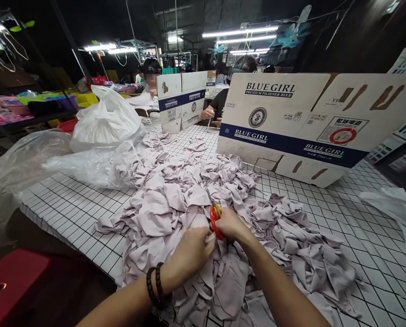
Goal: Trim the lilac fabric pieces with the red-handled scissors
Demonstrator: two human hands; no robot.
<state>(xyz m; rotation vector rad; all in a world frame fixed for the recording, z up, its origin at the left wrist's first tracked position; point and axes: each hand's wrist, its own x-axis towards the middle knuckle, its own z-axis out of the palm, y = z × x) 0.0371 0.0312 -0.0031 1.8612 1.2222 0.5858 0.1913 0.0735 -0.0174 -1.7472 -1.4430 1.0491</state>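
Observation:
A big heap of pale mauve fabric pieces (189,200) covers the white gridded table (346,218). My right hand (232,225) is closed round red-handled scissors (215,218), whose blades point up into the cloth. Just to its left, my left hand (191,252) pinches a piece of the mauve fabric (203,272) close to the scissors. A dark bead bracelet (155,286) sits on my left wrist.
A flattened "Blue Girl" cardboard box (301,122) stands upright at the right as a divider, a smaller one (180,102) further back. White and clear plastic bags (104,122) lie at the left. Other people (220,102) work behind the boxes. A red stool (12,281) stands at the lower left.

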